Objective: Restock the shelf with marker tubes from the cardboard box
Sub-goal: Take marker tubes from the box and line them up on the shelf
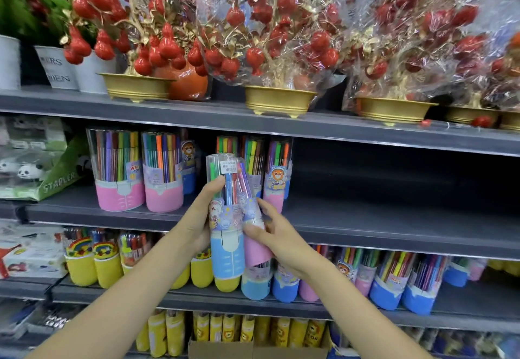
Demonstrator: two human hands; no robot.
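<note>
I hold two marker tubes upright in front of the middle shelf. My left hand grips the blue-bottomed tube from its left side. My right hand wraps the pink-bottomed tube, which leans against the blue one. Behind them, several marker tubes stand on the shelf: two wide pink-based ones at the left and a smaller tube with a cartoon label just right of my hands. The flaps of a cardboard box show at the bottom edge.
The right part of the middle shelf is dark and bare. Above it stand gold pots with red fruit trees in cellophane. A stapler pack sits at the far left. The lower shelf holds yellow, blue and pink tubes.
</note>
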